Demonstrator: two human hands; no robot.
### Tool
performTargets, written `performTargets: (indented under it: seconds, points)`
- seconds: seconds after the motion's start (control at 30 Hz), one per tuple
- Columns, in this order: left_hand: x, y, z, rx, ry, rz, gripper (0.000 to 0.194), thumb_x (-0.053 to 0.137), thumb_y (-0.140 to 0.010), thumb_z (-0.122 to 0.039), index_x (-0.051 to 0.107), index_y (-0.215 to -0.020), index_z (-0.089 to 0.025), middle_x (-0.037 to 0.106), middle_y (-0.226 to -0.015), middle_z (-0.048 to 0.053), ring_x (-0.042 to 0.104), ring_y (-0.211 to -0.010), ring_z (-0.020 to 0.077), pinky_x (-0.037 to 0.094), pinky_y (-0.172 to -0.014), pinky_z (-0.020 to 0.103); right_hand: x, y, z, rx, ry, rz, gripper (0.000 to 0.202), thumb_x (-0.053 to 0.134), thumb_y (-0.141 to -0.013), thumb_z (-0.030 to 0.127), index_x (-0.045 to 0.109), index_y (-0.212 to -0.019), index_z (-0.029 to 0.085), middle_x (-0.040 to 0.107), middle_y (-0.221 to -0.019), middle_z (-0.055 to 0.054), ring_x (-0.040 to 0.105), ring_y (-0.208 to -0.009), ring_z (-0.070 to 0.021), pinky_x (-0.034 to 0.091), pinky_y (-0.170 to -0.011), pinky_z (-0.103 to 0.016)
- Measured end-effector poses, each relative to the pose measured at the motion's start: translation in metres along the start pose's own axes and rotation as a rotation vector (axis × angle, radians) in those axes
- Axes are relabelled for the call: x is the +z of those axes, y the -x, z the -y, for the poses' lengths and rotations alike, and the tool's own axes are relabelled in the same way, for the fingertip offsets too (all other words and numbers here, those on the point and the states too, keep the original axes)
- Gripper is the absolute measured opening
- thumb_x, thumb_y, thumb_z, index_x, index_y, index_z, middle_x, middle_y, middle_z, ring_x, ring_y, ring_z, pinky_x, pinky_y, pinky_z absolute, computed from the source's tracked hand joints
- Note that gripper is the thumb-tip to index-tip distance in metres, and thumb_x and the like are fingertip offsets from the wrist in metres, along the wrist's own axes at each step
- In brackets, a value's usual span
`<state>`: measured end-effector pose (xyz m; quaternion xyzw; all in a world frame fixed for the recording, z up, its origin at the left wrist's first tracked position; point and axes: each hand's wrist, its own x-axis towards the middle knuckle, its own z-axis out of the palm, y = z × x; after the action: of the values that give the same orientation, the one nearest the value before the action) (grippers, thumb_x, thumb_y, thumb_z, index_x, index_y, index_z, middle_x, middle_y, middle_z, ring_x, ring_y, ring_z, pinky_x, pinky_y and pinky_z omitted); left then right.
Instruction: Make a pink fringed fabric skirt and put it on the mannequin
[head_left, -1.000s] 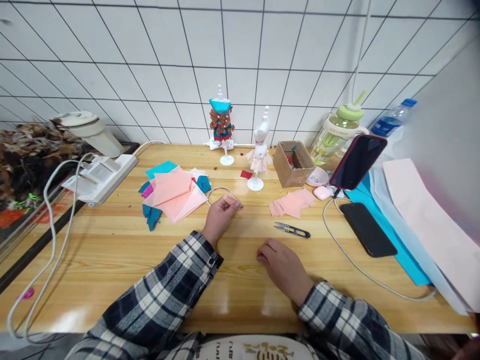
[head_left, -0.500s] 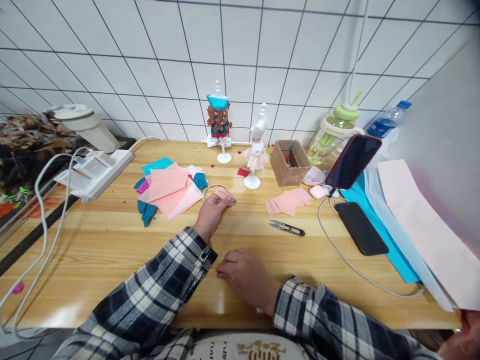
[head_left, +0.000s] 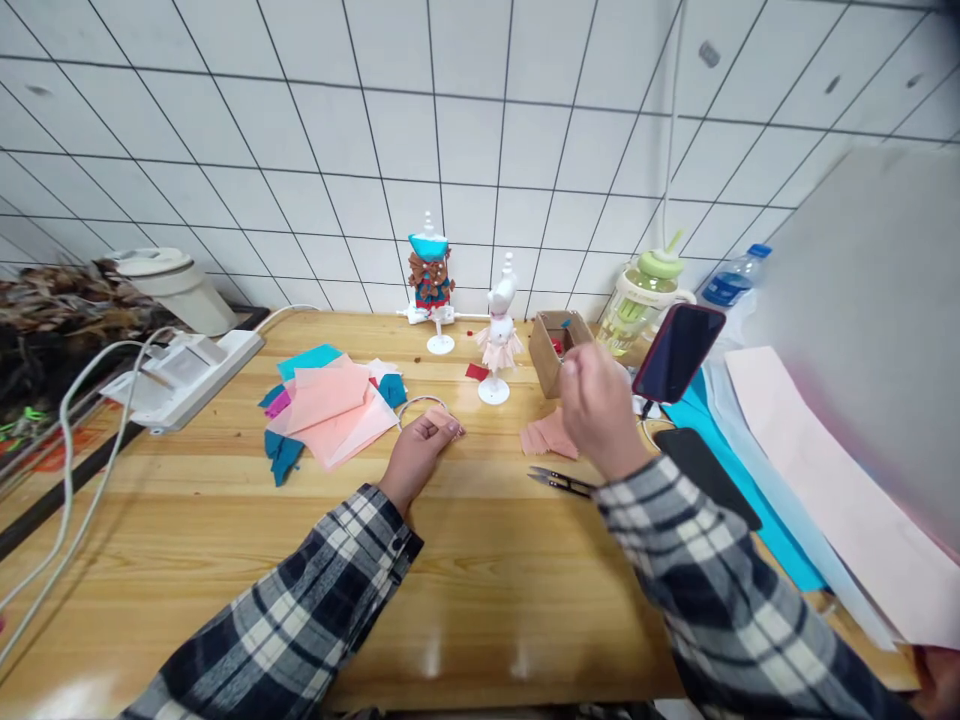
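Observation:
My left hand [head_left: 417,454] is closed in a pinch on a small peach fabric piece [head_left: 438,415], just right of the pile of peach and blue cloth pieces [head_left: 330,390]. A thin white loop [head_left: 411,402] curves behind those fingers. My right hand [head_left: 606,412] is raised with its fingers curled together, in front of the cardboard box [head_left: 544,362]. Whatever it may hold is hidden. Below it lie small peach fabric strips [head_left: 551,436] with notched edges, partly covered by the hand. Thread snips [head_left: 559,480] rest close to my right wrist.
Two small dress forms [head_left: 430,275] [head_left: 501,330] stand near the tiled wall. A propped phone [head_left: 679,352], a flat phone [head_left: 712,475] and a green-lidded bottle [head_left: 639,300] are on the right. On the left are a power strip [head_left: 187,375] and a white cup [head_left: 184,290].
My right hand has lifted from the table's front and moved forward and right, over the peach strips. My left hand keeps its pinch. The camera view has tilted up slightly.

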<state>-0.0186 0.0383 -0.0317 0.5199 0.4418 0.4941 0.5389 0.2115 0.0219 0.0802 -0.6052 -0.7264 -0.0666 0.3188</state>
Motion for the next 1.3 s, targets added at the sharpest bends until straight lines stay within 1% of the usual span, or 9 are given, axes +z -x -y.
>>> performTargets:
  seconds: [0.1,0.2,0.33,0.43,0.53,0.7,0.83,1.1,1.3]
  points:
    - [0.001,0.001,-0.002,-0.011,-0.025,0.018,0.023,0.07,-0.075,-0.039,0.063,-0.071,-0.017,0.066,-0.078,0.003,0.06,-0.078,0.0161,0.046,-0.075,0.027,-0.004,-0.056,-0.04,0.103,0.192,0.007,0.036,0.026,-0.098,0.031,0.058,-0.094,0.015,0.056,-0.09,-0.011,0.052,-0.085,-0.0235,0.039,-0.073,-0.034]
    - [0.001,0.003,-0.002,-0.035,-0.02,0.009,0.026,0.071,-0.073,-0.041,0.062,-0.071,-0.016,0.065,-0.075,0.002,0.06,-0.074,0.0154,0.046,-0.072,0.027,0.007,-0.072,-0.06,0.102,0.249,0.068,0.032,0.039,-0.095,0.035,0.061,-0.105,0.013,0.059,-0.096,-0.013,0.053,-0.092,-0.0261,0.04,-0.077,-0.035]
    - [0.001,0.004,-0.003,-0.077,-0.033,0.014,0.028,0.076,-0.068,-0.04,0.061,-0.073,-0.016,0.064,-0.07,0.0,0.057,-0.067,0.0141,0.044,-0.065,0.025,0.025,-0.028,-0.057,0.044,0.098,-0.052,0.041,0.044,-0.092,0.027,0.048,-0.131,0.014,0.059,-0.111,-0.012,0.05,-0.104,-0.0259,0.038,-0.09,-0.038]
    - [0.002,0.005,-0.004,-0.086,-0.053,0.023,0.028,0.077,-0.066,-0.037,0.06,-0.071,-0.016,0.062,-0.069,-0.001,0.056,-0.066,0.0132,0.043,-0.065,0.024,0.039,0.026,-0.044,0.009,-0.053,0.138,0.03,0.038,-0.095,0.027,0.065,-0.105,0.017,0.064,-0.097,-0.009,0.054,-0.095,-0.0221,0.041,-0.087,-0.033]
    - [0.002,0.005,-0.005,-0.077,-0.069,0.028,0.029,0.077,-0.066,-0.037,0.057,-0.07,-0.016,0.062,-0.071,-0.001,0.056,-0.068,0.0132,0.043,-0.066,0.025,0.054,0.061,-0.029,-0.002,-0.084,0.324,0.03,0.043,-0.095,0.031,0.068,-0.107,0.022,0.064,-0.092,-0.007,0.054,-0.093,-0.0215,0.042,-0.084,-0.032]
    - [0.003,0.005,-0.005,-0.091,-0.118,0.001,0.032,0.076,-0.066,-0.039,0.056,-0.075,-0.016,0.06,-0.07,-0.002,0.055,-0.066,0.0132,0.043,-0.063,0.024,0.06,0.06,-0.018,-0.16,-0.025,0.451,0.029,0.051,-0.091,0.042,0.068,-0.113,0.032,0.058,-0.124,-0.006,0.048,-0.11,-0.0242,0.037,-0.093,-0.04]
    - [0.003,0.006,-0.008,-0.092,-0.167,0.051,0.031,0.072,-0.069,-0.042,0.057,-0.076,-0.016,0.061,-0.074,0.0,0.056,-0.07,0.0147,0.044,-0.066,0.026,0.047,0.052,-0.035,-0.053,0.095,0.331,0.032,0.047,-0.094,0.041,0.068,-0.115,0.029,0.05,-0.139,-0.007,0.046,-0.113,-0.0288,0.037,-0.091,-0.046]
    - [0.011,0.016,-0.014,0.03,-0.53,0.173,0.027,0.072,-0.068,-0.035,0.052,-0.071,-0.017,0.051,-0.065,-0.004,0.046,-0.062,0.0116,0.035,-0.057,0.023,0.067,0.062,-0.004,-0.141,-0.533,0.303,0.049,0.063,-0.083,0.049,0.061,-0.123,0.02,0.065,-0.112,-0.009,0.056,-0.103,-0.023,0.043,-0.09,-0.037]
    - [0.014,0.024,-0.013,0.101,-0.586,0.159,0.027,0.069,-0.07,-0.035,0.049,-0.066,-0.018,0.05,-0.063,-0.005,0.045,-0.062,0.0116,0.036,-0.057,0.022,0.087,0.076,0.018,0.091,-0.88,0.316,0.012,0.066,-0.08,0.031,0.064,-0.084,0.02,0.067,-0.082,-0.001,0.057,-0.073,-0.0145,0.044,-0.068,-0.028]
